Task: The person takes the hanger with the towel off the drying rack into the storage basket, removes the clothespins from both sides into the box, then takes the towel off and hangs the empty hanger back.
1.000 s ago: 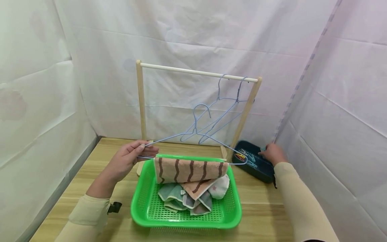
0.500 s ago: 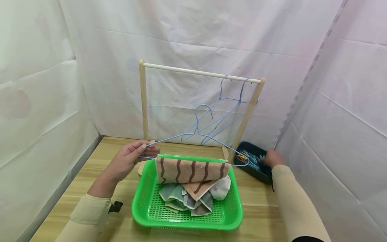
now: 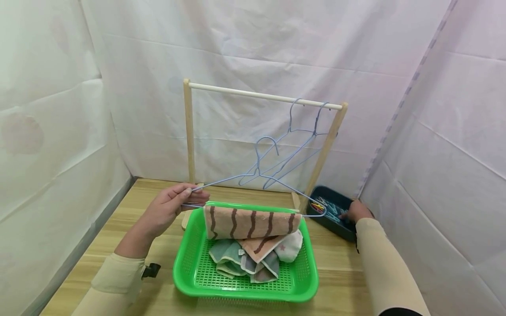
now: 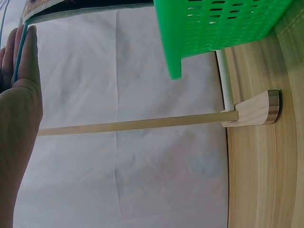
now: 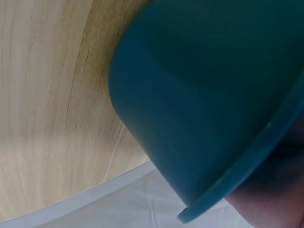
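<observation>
My left hand [image 3: 168, 208] pinches the left end of a blue clothes hanger [image 3: 258, 169], with the thumb on its sloping arm. A peach towel [image 3: 253, 223] with wavy brown stripes is draped over the hanger's lower bar, above a green basket [image 3: 245, 295]. At the right, my right hand [image 3: 359, 210] reaches over the rim into a dark teal tray [image 3: 330, 224] of clothespins [image 3: 333, 210]. Its fingertips are down among the clothespins, and I cannot tell whether they hold one. In the right wrist view the tray's wall [image 5: 190, 109] hides most of that hand.
Behind the basket stands a wooden rack with a white rail [image 3: 257, 94]. Two more blue hangers [image 3: 290, 116] hang at its right end. Inside the basket lie a green-grey cloth [image 3: 225, 252] and a white cloth [image 3: 290, 250]. White curtains enclose the wooden table [image 3: 336, 281].
My right hand has lowered from the tray's far side, farther into the tray among the clothespins. The left hand, hanger and draped towel stay nearly still; the head view has shifted slightly.
</observation>
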Motion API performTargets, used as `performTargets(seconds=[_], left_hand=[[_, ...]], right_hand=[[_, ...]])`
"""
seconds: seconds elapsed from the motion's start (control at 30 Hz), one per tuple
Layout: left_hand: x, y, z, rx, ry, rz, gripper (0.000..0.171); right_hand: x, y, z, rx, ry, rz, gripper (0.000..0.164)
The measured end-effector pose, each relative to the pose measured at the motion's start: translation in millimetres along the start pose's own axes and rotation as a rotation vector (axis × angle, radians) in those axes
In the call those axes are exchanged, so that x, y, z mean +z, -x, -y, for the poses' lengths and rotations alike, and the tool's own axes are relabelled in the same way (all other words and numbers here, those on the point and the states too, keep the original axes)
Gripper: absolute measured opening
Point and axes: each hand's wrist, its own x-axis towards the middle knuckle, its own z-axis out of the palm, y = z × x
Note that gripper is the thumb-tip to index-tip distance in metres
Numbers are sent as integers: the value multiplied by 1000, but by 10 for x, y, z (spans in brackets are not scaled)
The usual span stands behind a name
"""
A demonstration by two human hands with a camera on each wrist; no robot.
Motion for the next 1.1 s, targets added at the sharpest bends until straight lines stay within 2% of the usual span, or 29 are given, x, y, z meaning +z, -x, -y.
performTargets(seconds=[0.6, 0.87, 1.03, 1.1], left_hand=[[-3, -2, -18, -10, -23, -5, 37], [4, -6, -42, 10, -19, -4, 36], [9, -1, -41, 9, -8, -4, 36], [6, 2, -31, 9, -8, 0, 36]], right_hand=[[-30, 100, 64, -21, 16, 16, 41], [-98, 153, 98, 8, -47, 45, 45], [-192, 210, 145, 5, -90, 33, 51], [-250, 250, 196, -10, -125, 19, 48]])
